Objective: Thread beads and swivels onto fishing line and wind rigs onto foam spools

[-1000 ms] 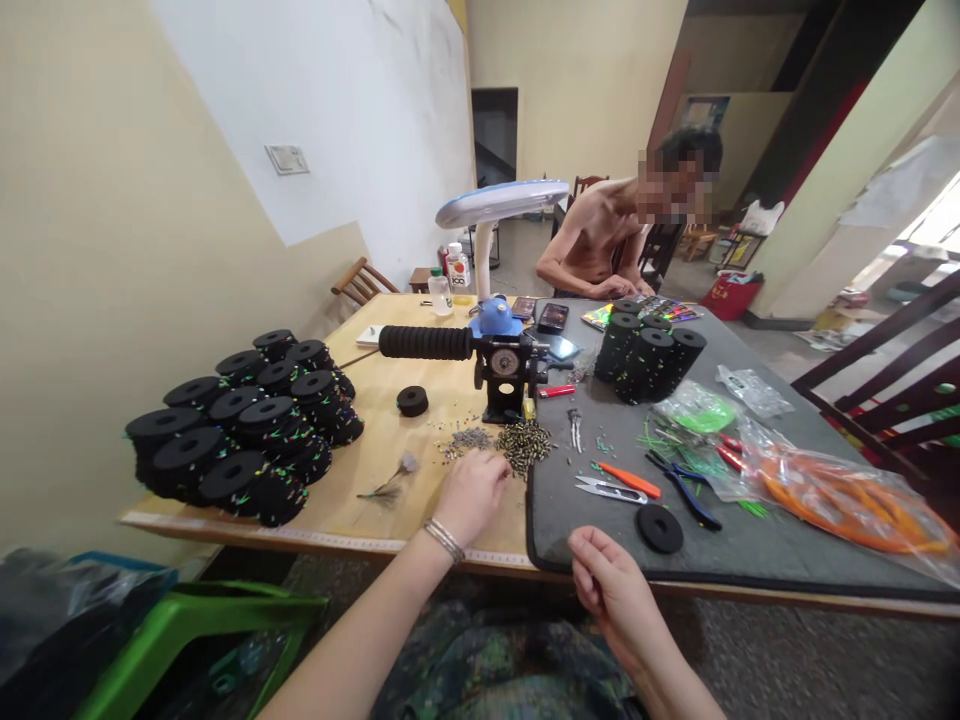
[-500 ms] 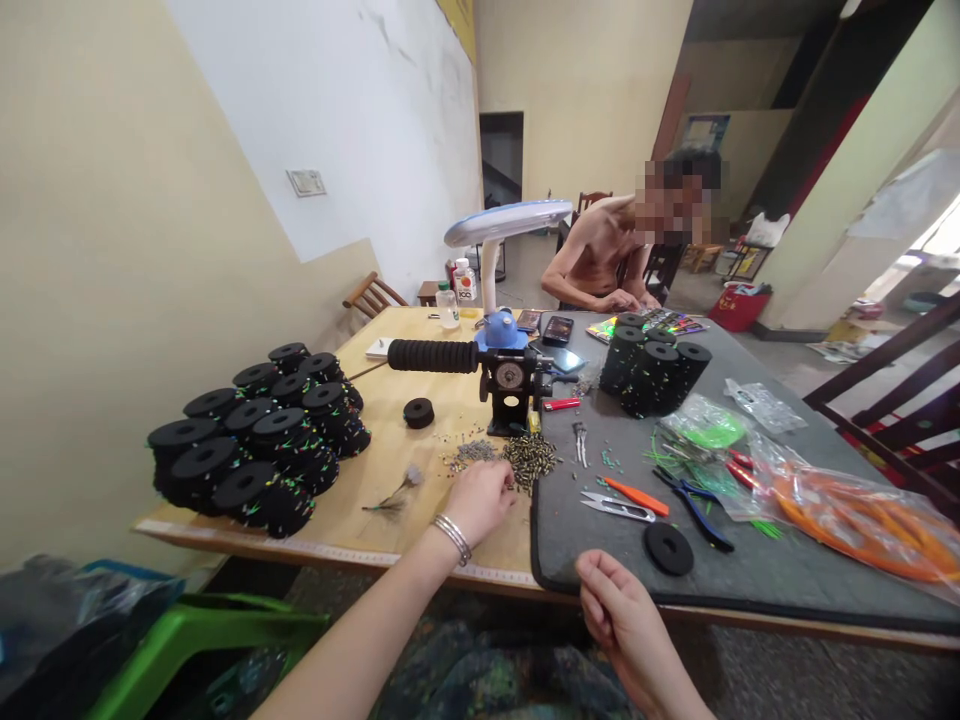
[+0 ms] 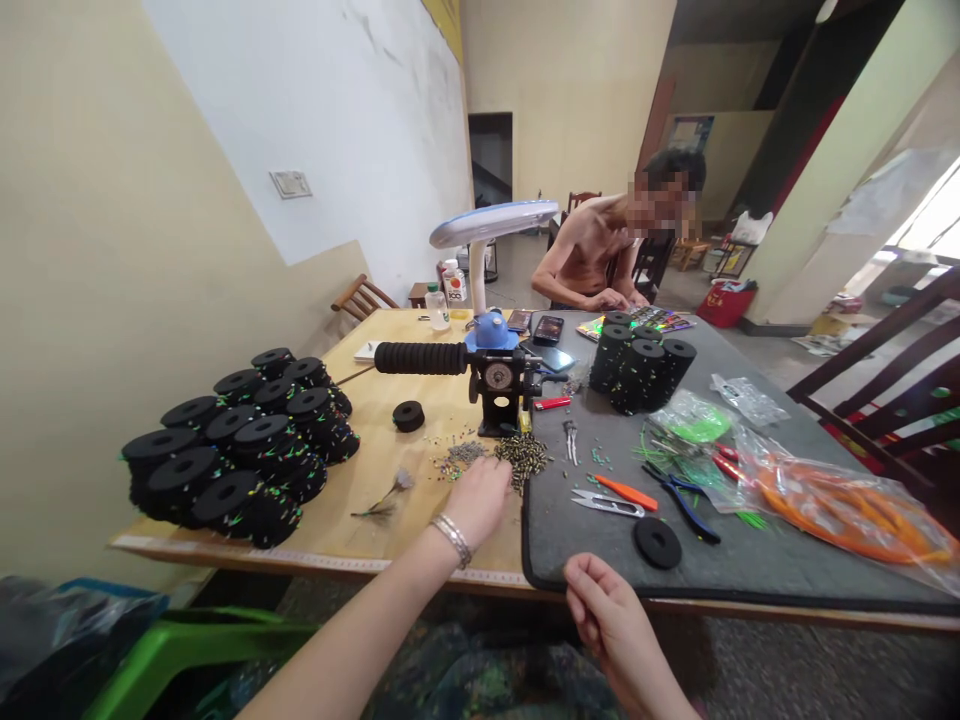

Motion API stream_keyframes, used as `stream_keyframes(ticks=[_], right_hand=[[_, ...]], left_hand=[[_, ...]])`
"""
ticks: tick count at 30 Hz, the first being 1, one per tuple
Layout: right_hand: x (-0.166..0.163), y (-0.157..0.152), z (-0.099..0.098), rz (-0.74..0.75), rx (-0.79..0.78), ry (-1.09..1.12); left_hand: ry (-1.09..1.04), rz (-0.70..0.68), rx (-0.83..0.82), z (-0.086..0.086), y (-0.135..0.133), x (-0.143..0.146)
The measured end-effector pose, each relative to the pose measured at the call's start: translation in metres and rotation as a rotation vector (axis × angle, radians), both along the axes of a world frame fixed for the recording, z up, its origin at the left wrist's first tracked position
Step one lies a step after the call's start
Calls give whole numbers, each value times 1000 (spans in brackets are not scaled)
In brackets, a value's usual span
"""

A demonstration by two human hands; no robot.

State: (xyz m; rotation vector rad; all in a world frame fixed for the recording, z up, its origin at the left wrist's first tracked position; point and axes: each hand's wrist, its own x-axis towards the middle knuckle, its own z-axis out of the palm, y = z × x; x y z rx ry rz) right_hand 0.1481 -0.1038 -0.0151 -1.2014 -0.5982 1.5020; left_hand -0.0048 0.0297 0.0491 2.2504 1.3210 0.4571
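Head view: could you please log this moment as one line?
left hand: fingertips at pile of small dark metal beads on wooden table | right hand: curled at front edge of grey felt mat, grip unclear

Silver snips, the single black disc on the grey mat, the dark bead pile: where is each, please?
Silver snips (image 3: 609, 503): head view, middle of the blades.
Black disc (image 3: 658, 543): head view, its flat top.
Bead pile (image 3: 527, 453): head view, centre of the heap.
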Motion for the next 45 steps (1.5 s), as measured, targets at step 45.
stream_keyframes(ticks=[45], right_hand=[[-46,-25,4,274,-8,-107]], left_hand=[[-1504,588,-1488,-77,-131,-18]])
